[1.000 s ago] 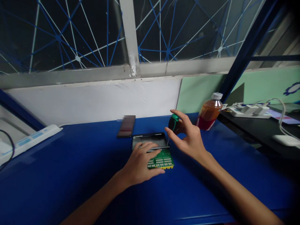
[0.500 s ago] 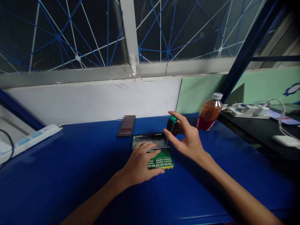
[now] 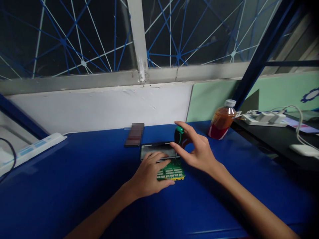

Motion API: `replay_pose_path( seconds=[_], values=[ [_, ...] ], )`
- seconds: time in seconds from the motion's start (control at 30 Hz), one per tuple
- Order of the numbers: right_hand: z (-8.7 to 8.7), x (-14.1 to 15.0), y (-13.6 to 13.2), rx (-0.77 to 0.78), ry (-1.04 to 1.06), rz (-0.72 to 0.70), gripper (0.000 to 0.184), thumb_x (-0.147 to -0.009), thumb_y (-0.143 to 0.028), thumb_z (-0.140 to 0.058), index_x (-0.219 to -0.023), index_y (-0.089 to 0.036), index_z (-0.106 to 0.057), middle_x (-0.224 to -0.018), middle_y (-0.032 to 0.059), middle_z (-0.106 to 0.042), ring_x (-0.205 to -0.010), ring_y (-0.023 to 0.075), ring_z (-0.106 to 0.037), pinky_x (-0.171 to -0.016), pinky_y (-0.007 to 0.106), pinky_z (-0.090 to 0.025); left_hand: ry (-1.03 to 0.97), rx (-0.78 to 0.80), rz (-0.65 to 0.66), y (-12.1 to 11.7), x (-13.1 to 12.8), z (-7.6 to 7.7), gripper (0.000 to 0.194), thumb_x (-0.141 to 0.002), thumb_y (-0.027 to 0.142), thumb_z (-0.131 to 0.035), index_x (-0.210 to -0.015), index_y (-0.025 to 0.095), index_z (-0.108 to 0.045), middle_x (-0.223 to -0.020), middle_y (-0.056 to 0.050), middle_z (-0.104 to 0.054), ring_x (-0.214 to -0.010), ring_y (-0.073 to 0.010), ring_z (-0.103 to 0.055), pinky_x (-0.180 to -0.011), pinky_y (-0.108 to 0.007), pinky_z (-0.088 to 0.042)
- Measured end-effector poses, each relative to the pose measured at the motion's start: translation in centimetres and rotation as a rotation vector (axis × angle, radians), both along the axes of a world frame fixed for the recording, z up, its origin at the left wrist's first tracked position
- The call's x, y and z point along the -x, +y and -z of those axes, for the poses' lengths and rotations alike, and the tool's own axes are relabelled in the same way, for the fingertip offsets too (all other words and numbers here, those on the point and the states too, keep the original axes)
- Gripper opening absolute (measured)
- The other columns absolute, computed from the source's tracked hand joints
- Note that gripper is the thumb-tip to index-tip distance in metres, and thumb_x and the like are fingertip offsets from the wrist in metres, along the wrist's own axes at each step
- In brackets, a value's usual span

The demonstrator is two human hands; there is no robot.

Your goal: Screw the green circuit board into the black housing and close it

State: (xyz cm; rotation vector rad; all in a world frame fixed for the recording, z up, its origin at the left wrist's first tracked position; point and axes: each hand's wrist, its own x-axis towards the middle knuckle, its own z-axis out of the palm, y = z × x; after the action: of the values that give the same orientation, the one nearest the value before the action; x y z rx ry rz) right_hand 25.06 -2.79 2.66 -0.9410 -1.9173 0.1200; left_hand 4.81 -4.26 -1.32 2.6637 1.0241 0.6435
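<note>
A green circuit board (image 3: 173,171) with rows of pale rectangular pads and a yellow front edge lies flat on the blue table. My left hand (image 3: 149,172) spans its left part, thumb along the front edge and fingers over the top, holding it down. In my right hand (image 3: 196,147) is a screwdriver (image 3: 178,134) with a black and green handle. Its thin shaft points down, and the tip meets the board's upper right area; what it touches there is too small to make out. Directly behind the board sits a dark, shallow rectangular casing (image 3: 159,149), partly covered by my left fingers.
A dark phone-like slab (image 3: 134,134) lies behind the casing. An orange drink bottle (image 3: 221,119) stands at back right. White power strips are at the left (image 3: 37,147) and on the black surface at right (image 3: 265,119). A wall and window rise behind the table.
My right hand has shifted slightly left and down with the screwdriver, whose handle has gone from leaning to nearly upright. My left hand and the board have stayed in place.
</note>
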Motion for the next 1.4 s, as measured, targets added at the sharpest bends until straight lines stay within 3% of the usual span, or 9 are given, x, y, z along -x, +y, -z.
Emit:
replay_pose_path(
  seconds=[0.17, 0.4, 0.57, 0.67, 0.83, 1.4],
  values=[
    [-0.08, 0.02, -0.15, 0.013, 0.024, -0.074, 0.060, -0.084, -0.023, -0.054, -0.140, -0.021, -0.032, -0.106, 0.0053, -0.061, -0.073, 0.0139, -0.059, -0.064, 0.029, -0.055, -0.005, 0.000, 0.003, -0.05, -0.04, -0.09, 0.059, -0.068, 0.040, -0.075, -0.122, 0.026, -0.056, -0.125, -0.007, -0.056, -0.117, -0.0277, -0.050, -0.100, -0.049, -0.037],
    [-0.04, -0.10, -0.08, -0.081, -0.025, 0.007, 0.054, -0.083, -0.023, -0.060, -0.134, -0.021, -0.042, -0.112, 0.0075, -0.062, -0.065, 0.0124, -0.059, -0.063, 0.030, -0.054, -0.001, -0.009, -0.024, 0.07, -0.06, 0.38, 0.056, -0.068, 0.042, -0.074, -0.119, 0.023, -0.058, -0.122, -0.009, -0.057, -0.113, -0.0289, -0.051, -0.098, -0.049, -0.039],
    [-0.09, -0.09, -0.11, -0.031, -0.002, -0.001, 0.054, -0.085, -0.022, -0.055, -0.137, -0.019, -0.038, -0.107, 0.0076, -0.063, -0.072, 0.0143, -0.062, -0.065, 0.030, -0.055, -0.012, -0.009, -0.023, -0.13, -0.10, 0.23, 0.054, -0.069, 0.043, -0.073, -0.117, 0.023, -0.059, -0.121, -0.008, -0.057, -0.112, -0.0289, -0.051, -0.096, -0.048, -0.039],
    [-0.01, -0.11, -0.04, -0.069, -0.027, 0.052, 0.054, -0.085, -0.024, -0.058, -0.136, -0.022, -0.041, -0.112, 0.0076, -0.062, -0.071, 0.0147, -0.063, -0.065, 0.030, -0.055, -0.005, 0.003, -0.022, -0.21, -0.11, 0.11, 0.055, -0.069, 0.043, -0.073, -0.118, 0.025, -0.058, -0.123, -0.007, -0.056, -0.113, -0.0297, -0.050, -0.095, -0.049, -0.039],
    [0.09, -0.18, 0.02, -0.031, -0.044, 0.015, 0.057, -0.087, -0.023, -0.053, -0.141, -0.021, -0.034, -0.124, 0.0091, -0.058, -0.076, 0.0152, -0.064, -0.069, 0.031, -0.055, -0.001, -0.011, -0.024, -0.23, -0.08, 0.35, 0.053, -0.070, 0.044, -0.072, -0.116, 0.022, -0.059, -0.122, -0.008, -0.055, -0.113, -0.0292, -0.049, -0.096, -0.048, -0.039],
    [0.14, -0.11, 0.06, -0.053, -0.033, 0.049, 0.056, -0.085, -0.025, -0.057, -0.138, -0.024, -0.039, -0.114, 0.0078, -0.062, -0.077, 0.0172, -0.064, -0.068, 0.033, -0.058, -0.002, 0.006, -0.022, -0.24, -0.16, 0.19, 0.051, -0.070, 0.042, -0.073, -0.114, 0.020, -0.060, -0.121, -0.010, -0.056, -0.113, -0.0304, -0.050, -0.095, -0.048, -0.040]
  ],
)
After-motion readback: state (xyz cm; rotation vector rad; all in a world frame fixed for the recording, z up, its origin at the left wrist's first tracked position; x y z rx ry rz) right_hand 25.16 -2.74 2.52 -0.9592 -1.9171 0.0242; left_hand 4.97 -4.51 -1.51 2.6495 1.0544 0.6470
